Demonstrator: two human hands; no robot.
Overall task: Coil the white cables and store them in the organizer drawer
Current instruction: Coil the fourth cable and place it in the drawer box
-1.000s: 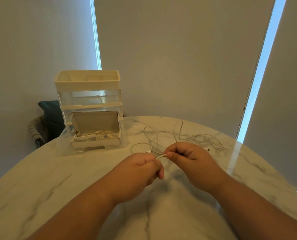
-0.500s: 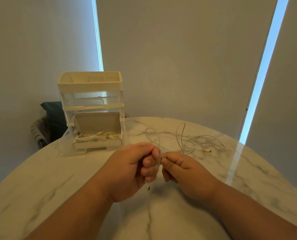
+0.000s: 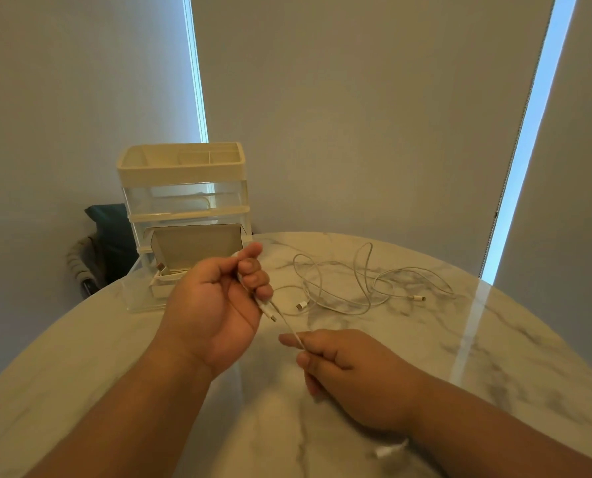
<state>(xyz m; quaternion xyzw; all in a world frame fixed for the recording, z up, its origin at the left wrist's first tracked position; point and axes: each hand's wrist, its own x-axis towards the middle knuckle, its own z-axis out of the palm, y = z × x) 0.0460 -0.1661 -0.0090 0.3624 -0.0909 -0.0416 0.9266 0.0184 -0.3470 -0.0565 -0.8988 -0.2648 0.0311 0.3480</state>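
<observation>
Head-camera view, looking down. Left hand [image 3: 215, 305] raised over a round marble table [image 3: 494, 339], fingers curled round folded loops of a white cable [image 3: 288, 326]. Right hand [image 3: 349, 367] lower and nearer, pinching the same cable's free run. Farther back, loose white cables [image 3: 339, 288] tangled on the marble. To their left, a clear organizer [image 3: 184, 188] with its bottom drawer [image 3: 164, 291] pulled open and a coil already inside. Best approach, likely: feed even loops into the left grip, keep light tension, avoid twists, tuck in the plug last.
</observation>
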